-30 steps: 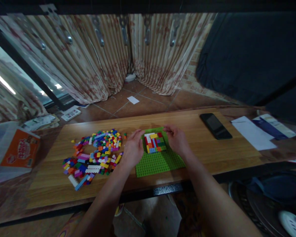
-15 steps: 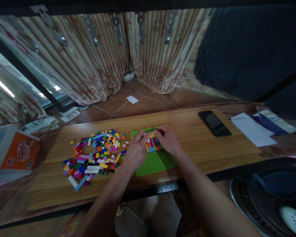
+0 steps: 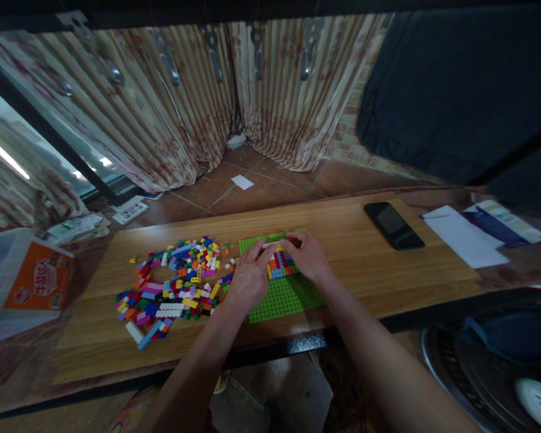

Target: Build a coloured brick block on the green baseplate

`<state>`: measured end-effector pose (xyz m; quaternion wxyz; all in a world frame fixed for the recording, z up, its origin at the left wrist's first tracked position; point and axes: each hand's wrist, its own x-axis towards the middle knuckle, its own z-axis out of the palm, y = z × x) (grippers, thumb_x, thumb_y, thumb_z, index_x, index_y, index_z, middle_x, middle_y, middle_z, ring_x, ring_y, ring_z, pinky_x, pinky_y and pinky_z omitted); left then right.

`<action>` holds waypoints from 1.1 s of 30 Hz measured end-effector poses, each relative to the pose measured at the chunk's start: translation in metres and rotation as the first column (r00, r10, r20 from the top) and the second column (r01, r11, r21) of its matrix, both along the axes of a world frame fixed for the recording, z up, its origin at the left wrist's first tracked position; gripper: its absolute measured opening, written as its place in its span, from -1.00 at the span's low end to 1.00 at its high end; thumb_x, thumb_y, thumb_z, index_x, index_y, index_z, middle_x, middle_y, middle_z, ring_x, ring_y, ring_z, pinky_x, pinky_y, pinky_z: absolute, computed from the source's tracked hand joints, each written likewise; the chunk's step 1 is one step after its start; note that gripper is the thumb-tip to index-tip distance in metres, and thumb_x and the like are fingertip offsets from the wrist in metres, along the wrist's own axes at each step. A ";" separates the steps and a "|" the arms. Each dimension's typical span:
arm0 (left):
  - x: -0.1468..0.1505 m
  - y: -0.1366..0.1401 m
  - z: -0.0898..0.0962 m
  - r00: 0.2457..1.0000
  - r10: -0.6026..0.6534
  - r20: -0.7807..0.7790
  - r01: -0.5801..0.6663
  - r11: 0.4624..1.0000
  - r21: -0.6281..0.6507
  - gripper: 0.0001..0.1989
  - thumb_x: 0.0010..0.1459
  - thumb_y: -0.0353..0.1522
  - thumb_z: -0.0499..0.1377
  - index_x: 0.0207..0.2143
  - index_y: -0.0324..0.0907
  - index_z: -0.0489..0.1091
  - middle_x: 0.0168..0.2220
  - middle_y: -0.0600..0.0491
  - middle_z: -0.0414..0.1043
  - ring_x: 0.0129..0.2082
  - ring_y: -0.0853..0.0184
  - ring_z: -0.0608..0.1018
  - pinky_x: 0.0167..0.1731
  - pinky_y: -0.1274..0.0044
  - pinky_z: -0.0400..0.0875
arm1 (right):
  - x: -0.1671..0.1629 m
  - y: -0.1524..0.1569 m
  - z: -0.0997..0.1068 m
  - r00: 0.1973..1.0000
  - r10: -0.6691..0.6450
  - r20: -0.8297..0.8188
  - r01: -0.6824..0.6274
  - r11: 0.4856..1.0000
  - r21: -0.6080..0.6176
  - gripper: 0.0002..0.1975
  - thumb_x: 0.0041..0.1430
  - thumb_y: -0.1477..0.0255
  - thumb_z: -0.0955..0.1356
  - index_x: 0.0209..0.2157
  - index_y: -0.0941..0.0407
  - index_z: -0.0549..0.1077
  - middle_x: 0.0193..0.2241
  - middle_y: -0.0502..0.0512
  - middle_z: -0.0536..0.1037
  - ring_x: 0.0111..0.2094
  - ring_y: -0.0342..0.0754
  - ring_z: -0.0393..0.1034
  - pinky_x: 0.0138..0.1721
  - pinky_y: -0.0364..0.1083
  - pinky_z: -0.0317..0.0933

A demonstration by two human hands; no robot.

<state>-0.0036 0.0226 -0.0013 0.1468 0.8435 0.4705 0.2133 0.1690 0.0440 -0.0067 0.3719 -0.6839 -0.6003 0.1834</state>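
A green studded baseplate (image 3: 282, 300) lies on the wooden board, and a block of colourful toy bricks (image 3: 282, 264) in red, blue, orange and yellow is built on its far half. My left hand (image 3: 250, 279) bends round the left side of this block, its thumb and fingertips at a white brick (image 3: 268, 245) along the far top edge. From the right, my right hand (image 3: 310, 255) closes its fingers on the block's far corner, thumb beside a yellow brick (image 3: 280, 247). The hands partly hide the block, and their exact fingertip contact is unclear.
Loose bricks (image 3: 175, 276) lie in a wide pile on the wooden board (image 3: 342, 240), left of the baseplate. A black phone (image 3: 394, 225) rests at the right, with papers (image 3: 466, 237) beyond it. At far left stands a clear plastic box (image 3: 9, 252) with an orange label.
Both hands stay at the far edge of the brick block, with only slight finger movement. The white brick by my left fingertips shows a little more clearly now.
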 end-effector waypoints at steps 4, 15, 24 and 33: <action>0.000 0.000 -0.001 1.000 -0.002 -0.002 0.002 1.000 0.000 -0.47 0.20 -0.56 -0.09 0.21 -0.18 0.21 0.25 -0.17 0.14 0.22 0.13 0.28 0.17 0.26 0.23 | 0.000 0.000 0.002 1.000 0.008 0.011 -0.007 1.000 -0.020 -0.75 0.14 0.28 0.35 -0.24 0.14 0.54 -0.24 0.20 0.57 -0.20 0.04 0.45 -0.10 0.03 0.29; 0.004 -0.002 -0.006 0.995 0.032 -0.092 -0.028 0.999 0.046 -0.40 0.13 -0.60 -0.07 0.23 -0.17 0.17 0.25 -0.16 0.13 0.21 0.13 0.29 0.15 0.27 0.24 | 0.000 0.000 -0.005 0.999 0.035 -0.015 -0.035 0.999 -0.014 -0.77 0.17 0.28 0.31 -0.28 0.07 0.57 -0.28 0.12 0.56 -0.21 -0.01 0.42 -0.11 0.00 0.28; 0.011 -0.007 -0.001 0.979 0.096 -0.178 -0.092 0.995 0.030 -0.41 0.13 -0.58 -0.05 0.22 -0.17 0.18 0.27 -0.18 0.12 0.14 0.08 0.37 0.11 0.25 0.27 | -0.002 0.001 -0.008 0.999 0.031 -0.032 -0.033 0.996 -0.078 -0.76 0.17 0.27 0.30 -0.29 0.04 0.59 -0.24 0.13 0.55 -0.13 0.02 0.39 -0.03 0.03 0.22; -0.002 -0.010 0.003 1.000 0.013 0.016 -0.012 0.999 -0.050 -0.32 0.08 -0.64 -0.10 0.28 -0.19 0.08 0.28 -0.12 0.10 0.29 0.21 0.18 0.22 0.33 0.17 | 0.016 0.004 -0.010 0.950 0.049 -0.307 -0.052 0.999 -0.003 -0.54 0.18 0.13 0.20 -0.29 0.17 0.57 -0.34 0.14 0.59 -0.26 0.02 0.43 -0.19 -0.04 0.27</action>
